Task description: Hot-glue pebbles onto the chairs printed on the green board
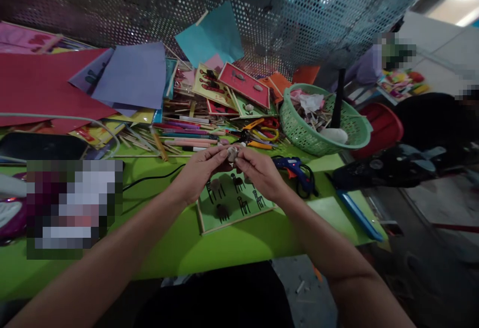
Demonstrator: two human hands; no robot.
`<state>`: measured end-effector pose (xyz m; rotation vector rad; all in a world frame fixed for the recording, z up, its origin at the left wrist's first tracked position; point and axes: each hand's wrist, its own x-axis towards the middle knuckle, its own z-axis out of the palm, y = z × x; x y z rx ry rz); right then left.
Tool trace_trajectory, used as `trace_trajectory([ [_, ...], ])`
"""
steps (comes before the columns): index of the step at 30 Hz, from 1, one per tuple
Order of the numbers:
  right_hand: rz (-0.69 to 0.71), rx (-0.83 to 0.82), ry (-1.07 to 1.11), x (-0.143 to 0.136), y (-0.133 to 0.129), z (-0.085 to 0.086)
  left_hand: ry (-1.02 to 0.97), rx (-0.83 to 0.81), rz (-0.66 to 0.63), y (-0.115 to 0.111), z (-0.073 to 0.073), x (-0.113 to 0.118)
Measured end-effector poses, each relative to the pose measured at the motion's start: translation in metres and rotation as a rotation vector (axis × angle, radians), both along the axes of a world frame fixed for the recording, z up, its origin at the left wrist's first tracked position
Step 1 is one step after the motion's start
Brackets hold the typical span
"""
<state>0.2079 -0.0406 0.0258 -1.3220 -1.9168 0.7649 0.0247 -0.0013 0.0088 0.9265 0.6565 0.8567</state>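
My left hand (202,171) and my right hand (262,169) meet above a green card. Pinched between the fingertips of both is a small, pale grey, pebble-like lump (232,154). Its exact kind is hard to make out. Below lies the green card (232,218), framed by thin wooden sticks and bearing several dark figures with legs drawn or stuck on. My hands hide part of its upper edge. Right beside my right hand rests a blue glue gun (299,171) with an orange trigger.
Marker pens (187,136), scissors (265,131) and framed cards (245,85) crowd the table's back. A green basket (325,141) of scraps stands right. Coloured paper (130,76) and a phone (43,147) lie left. A person's dark sleeve (385,168) shows at right.
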Motion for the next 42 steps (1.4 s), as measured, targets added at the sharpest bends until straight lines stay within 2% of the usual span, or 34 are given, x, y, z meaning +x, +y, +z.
trace_trajectory([
  [5, -0.045, 0.122, -0.102, 0.001, -0.001, 0.002, -0.018, -0.012, -0.003, 0.001, -0.001, 0.0],
  [11, -0.08, 0.147, -0.059, 0.002, -0.002, 0.006, -0.014, 0.063, -0.043, 0.001, 0.0, 0.0],
  [19, -0.109, 0.08, -0.01, 0.0, -0.005, 0.009, 0.098, 0.35, 0.004, 0.001, -0.004, 0.0],
  [25, -0.088, -0.059, 0.075, -0.003, -0.003, 0.004, 0.254, 0.551, 0.13, -0.001, -0.004, 0.0],
  [31, -0.071, -0.098, 0.142, -0.004, -0.002, -0.003, 0.336, 0.678, 0.226, -0.005, -0.003, 0.001],
  [36, -0.034, -0.079, 0.167, -0.003, -0.001, -0.007, 0.346, 0.673, 0.242, -0.006, -0.006, 0.001],
  [42, -0.007, -0.052, 0.201, -0.002, 0.0, -0.009, 0.288, 0.569, 0.212, -0.007, -0.007, 0.001],
])
